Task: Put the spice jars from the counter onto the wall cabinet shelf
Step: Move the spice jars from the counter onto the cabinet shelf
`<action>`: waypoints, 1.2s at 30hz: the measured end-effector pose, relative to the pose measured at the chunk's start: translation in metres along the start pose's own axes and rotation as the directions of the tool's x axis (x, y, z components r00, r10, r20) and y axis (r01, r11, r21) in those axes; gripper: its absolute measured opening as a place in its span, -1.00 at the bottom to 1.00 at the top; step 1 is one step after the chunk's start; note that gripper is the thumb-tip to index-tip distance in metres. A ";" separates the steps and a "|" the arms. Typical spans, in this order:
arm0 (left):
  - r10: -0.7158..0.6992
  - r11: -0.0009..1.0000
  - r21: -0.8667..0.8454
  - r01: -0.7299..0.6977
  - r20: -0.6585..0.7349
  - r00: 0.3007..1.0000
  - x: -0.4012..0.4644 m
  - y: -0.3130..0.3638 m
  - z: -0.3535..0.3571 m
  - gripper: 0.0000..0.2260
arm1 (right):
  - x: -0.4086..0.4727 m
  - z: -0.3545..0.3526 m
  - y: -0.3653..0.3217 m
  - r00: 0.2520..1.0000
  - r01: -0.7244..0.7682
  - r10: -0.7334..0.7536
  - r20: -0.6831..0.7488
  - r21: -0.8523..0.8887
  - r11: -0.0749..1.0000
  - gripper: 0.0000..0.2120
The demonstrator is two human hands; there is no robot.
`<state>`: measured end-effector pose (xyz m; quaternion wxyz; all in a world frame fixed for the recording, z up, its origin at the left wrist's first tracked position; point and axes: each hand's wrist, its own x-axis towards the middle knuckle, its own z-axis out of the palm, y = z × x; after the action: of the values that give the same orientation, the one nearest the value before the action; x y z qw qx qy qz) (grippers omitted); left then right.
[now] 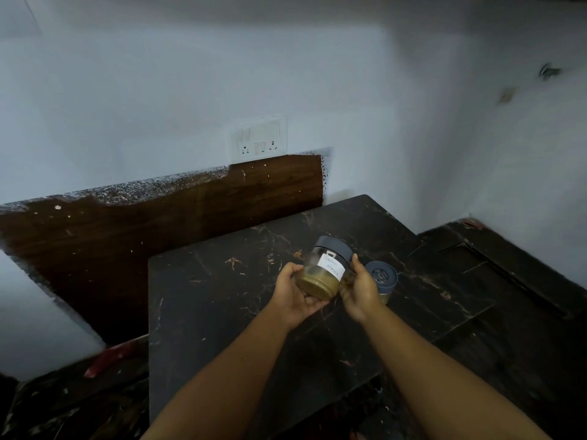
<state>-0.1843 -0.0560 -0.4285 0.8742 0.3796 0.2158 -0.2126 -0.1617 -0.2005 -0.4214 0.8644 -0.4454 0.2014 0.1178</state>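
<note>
A clear spice jar with a dark blue lid, a white label and yellow-brown powder is held tilted above the black counter. My left hand cups it from below and the left. My right hand grips its right side. A second jar with the same dark blue lid stands upright on the counter just behind my right hand, partly hidden by it. No wall cabinet shelf is in view.
A white wall with a double socket rises behind the counter, above a brown wooden backsplash. The counter steps down to a lower dark ledge at the right. The dark floor lies below at the left.
</note>
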 end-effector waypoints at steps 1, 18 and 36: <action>0.013 1.000 0.020 -0.013 -0.003 1.000 0.000 0.001 0.004 -0.55 | 0.000 0.000 -0.003 1.000 -0.016 0.016 0.009 0.005 1.000 -0.55; 0.250 0.945 0.239 -0.224 -0.085 0.965 0.037 0.070 0.077 -0.40 | 0.016 0.036 -0.080 0.895 0.435 -0.312 0.320 -0.782 0.446 0.04; 0.897 -0.146 0.678 -0.721 0.398 0.193 0.013 0.305 0.329 -0.71 | 0.068 0.196 -0.401 0.367 0.926 -0.702 0.610 -0.314 0.211 -0.11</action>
<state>0.0606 -0.1176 -0.0581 0.5138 0.7732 -0.0984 0.3584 0.1004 -0.2690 -0.0605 0.6079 -0.7090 -0.2721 -0.2319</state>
